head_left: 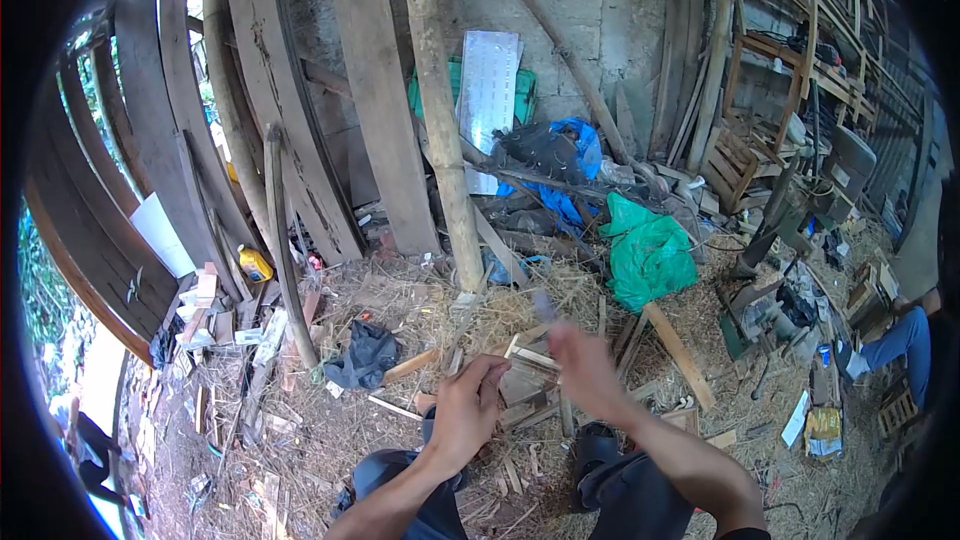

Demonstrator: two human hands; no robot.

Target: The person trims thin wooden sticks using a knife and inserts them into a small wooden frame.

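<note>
Above the littered ground, a thin pale stick is projecting upward from the left hand, whose fingers are pinching it. Beside it, the right hand is gripping a light-coloured implement; motion blur is obscuring its type. Left of the hands, a dark plastic bag is lying crumpled. Up and to the right, a green plastic sheet is resting in a heap, its lower edge lying near a plank.
</note>
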